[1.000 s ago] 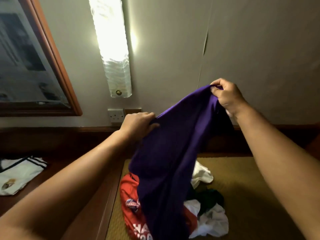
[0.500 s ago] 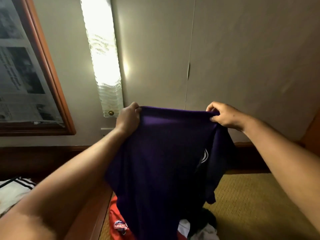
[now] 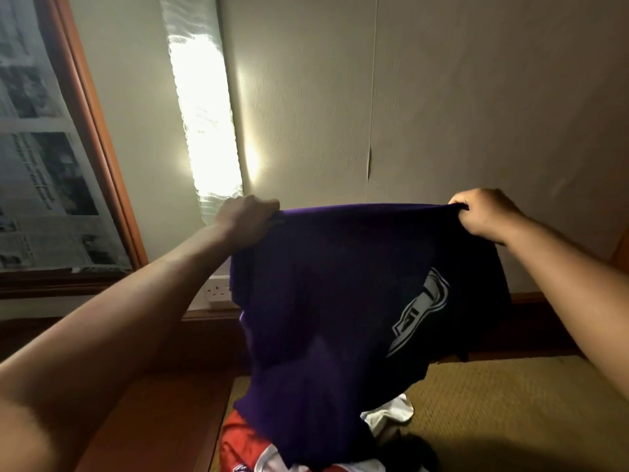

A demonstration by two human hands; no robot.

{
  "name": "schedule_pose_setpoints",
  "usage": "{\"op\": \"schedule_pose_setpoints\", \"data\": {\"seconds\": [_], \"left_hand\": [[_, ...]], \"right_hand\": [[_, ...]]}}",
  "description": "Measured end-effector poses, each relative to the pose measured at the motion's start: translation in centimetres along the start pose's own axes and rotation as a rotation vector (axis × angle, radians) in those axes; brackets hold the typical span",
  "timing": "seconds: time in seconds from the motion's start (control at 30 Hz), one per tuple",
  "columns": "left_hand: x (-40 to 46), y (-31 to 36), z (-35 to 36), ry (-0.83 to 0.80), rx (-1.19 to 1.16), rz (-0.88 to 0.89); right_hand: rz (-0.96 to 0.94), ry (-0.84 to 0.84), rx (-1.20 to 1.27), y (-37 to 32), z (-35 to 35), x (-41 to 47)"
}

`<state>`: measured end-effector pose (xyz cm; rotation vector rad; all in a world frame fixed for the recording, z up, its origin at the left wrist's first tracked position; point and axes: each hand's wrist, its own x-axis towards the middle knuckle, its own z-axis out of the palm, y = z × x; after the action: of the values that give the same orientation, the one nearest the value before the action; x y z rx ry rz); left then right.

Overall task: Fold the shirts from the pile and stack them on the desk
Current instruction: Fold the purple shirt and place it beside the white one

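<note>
A woven mat (image 3: 493,413) lies beside a wooden floor strip (image 3: 163,417) below a pale wall (image 3: 459,114) with a lit lamp (image 3: 204,107) and framed window (image 3: 51,148). Left hand (image 3: 243,221) and right hand (image 3: 483,214) each grip the top edge of the purple shirt (image 3: 323,301), stretched above the pile (image 3: 306,451).

Wall lamp (image 3: 200,97), socket (image 3: 219,291), framed newspaper (image 3: 44,158)

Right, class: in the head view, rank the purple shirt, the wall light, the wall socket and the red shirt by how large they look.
1. purple shirt
2. wall light
3. red shirt, mostly hidden, so unsure
4. wall socket, partly covered
</note>
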<state>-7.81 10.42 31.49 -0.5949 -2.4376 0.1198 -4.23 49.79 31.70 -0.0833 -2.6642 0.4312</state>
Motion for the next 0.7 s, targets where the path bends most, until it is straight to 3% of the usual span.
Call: {"op": "schedule_pose_setpoints", "data": {"seconds": [0.13,0.23,0.53,0.6,0.7], "left_hand": [[-0.1,-1.9,0.8,-0.016,0.007,-0.152],[-0.3,-3.2,1.7,-0.069,0.014,-0.260],[-3.2,0.3,10.2,-0.292,-0.336,-0.526],[-4.2,4.0,11.2,-0.178,-0.550,-0.601],[-8.0,12.4,10.9,0.196,-1.061,-0.554]], "right_hand": [[0.036,-0.068,-0.144,0.8,0.0,-0.1],[0.072,-0.138,-0.111,0.9,0.1,-0.3],[0.158,-0.617,0.744,-3.8,4.8,-2.5],[0.171,-0.642,0.900,-5.7,6.1,-2.7],[0.193,-0.576,1.160,-8.7,7.8,-2.4]]}}
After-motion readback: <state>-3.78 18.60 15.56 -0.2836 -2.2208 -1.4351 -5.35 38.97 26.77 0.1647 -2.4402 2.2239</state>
